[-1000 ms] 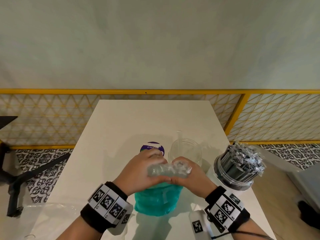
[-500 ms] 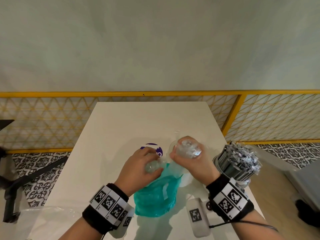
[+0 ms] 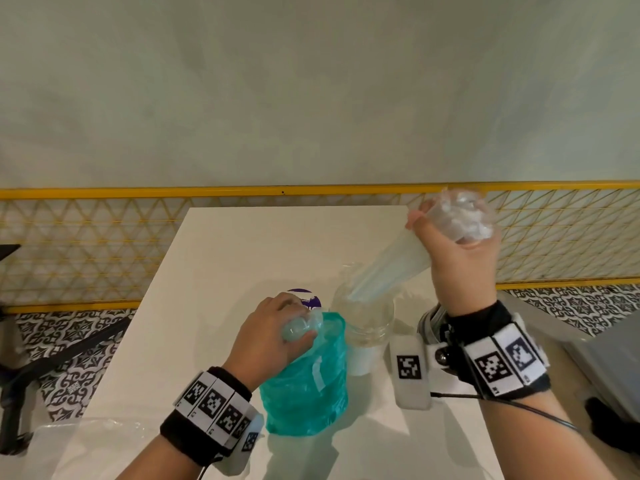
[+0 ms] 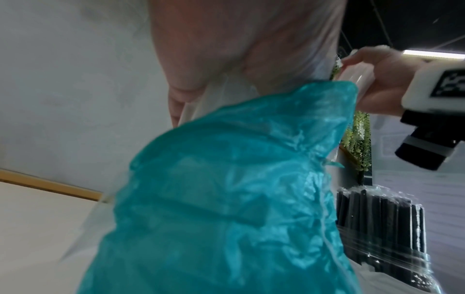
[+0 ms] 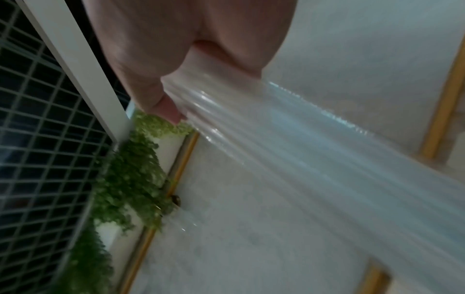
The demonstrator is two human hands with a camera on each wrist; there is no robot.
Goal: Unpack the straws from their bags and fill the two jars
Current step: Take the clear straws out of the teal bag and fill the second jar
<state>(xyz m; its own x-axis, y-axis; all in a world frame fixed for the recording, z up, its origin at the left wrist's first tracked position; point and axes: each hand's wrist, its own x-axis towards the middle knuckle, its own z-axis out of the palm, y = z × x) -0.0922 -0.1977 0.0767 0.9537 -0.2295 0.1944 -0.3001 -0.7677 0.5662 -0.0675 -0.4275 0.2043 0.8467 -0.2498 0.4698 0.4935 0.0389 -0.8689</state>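
Note:
A teal plastic bag (image 3: 308,386) (image 4: 226,199) stands on the white table (image 3: 242,258). My left hand (image 3: 277,334) grips its crumpled clear top. My right hand (image 3: 457,258), raised to the right, grips a bundle of pale clear-wrapped straws (image 3: 384,271) (image 5: 302,149) by its upper end. The bundle slants down to the left, and its lower end reaches the mouth of the clear jar (image 3: 367,320) just right of the bag. A second jar packed with black straws (image 4: 382,224) shows in the left wrist view; in the head view my right wrist hides most of it.
A round purple-labelled thing (image 3: 308,299) lies behind the bag. Loose clear plastic (image 3: 86,438) lies at the table's near left corner. A yellow mesh fence (image 3: 86,244) runs behind the table, and a black stand (image 3: 14,358) is on the left floor.
My right hand has pulled the straw bundle up and out of the teal bag and swung it right, over the clear jar. My left hand has stayed on the bag's top.

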